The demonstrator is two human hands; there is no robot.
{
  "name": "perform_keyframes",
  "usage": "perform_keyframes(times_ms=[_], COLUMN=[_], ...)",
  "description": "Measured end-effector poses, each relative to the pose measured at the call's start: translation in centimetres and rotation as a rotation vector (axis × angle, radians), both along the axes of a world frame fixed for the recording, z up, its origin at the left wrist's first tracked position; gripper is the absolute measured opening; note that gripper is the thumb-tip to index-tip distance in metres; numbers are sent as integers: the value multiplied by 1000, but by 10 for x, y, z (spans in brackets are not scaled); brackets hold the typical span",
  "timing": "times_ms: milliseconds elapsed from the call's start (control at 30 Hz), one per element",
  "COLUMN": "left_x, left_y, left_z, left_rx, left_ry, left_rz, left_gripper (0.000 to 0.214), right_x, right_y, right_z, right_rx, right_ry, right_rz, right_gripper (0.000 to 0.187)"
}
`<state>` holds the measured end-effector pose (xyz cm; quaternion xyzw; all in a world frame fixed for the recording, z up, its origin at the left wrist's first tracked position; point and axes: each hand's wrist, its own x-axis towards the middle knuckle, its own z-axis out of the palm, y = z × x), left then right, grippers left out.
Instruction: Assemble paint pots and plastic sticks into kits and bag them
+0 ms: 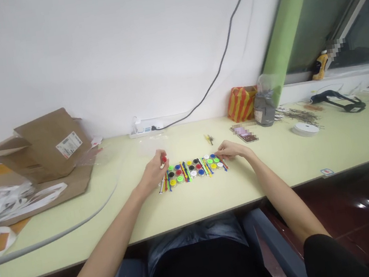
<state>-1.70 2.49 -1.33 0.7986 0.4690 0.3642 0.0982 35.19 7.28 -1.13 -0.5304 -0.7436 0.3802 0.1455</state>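
Note:
A set of small round paint pots with coloured lids (194,168) lies in rows on the pale yellow-green table (279,170), with thin coloured brushes among them. My left hand (154,170) is at the left end of the rows, fingers pinched on a small red pot lid (164,159). My right hand (230,149) rests at the right end, fingertips curled down onto the pots there; what it holds, if anything, is hidden.
A torn brown cardboard box (45,147) and white strips (10,204) lie at the left. A grey cable (63,230) crosses the table. A power strip (144,128), a striped bag (241,103), a clear jar (265,108), a phone (246,134) and a white tape roll (304,129) stand behind.

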Motion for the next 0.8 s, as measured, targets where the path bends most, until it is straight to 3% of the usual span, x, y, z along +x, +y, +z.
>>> perform_keyframes(times_ms=[133, 467, 667, 800], left_x=[1, 6, 5, 9], left_y=[-2, -9, -6, -8], left_z=[2, 4, 1, 2], left_rx=[-20, -88, -84, -80], left_ry=[-19, -17, -30, -23], left_rz=[-18, -76, -97, -109], left_gripper=[23, 23, 26, 27], right_x=[1, -14, -18, -42], right_y=[0, -2, -5, -17], right_z=[1, -1, 1, 11], right_rx=[52, 349, 376, 428], right_ry=[-12, 29, 119, 251], right_rz=[-4, -19, -43, -45], right_gripper=[48, 38, 42, 41])
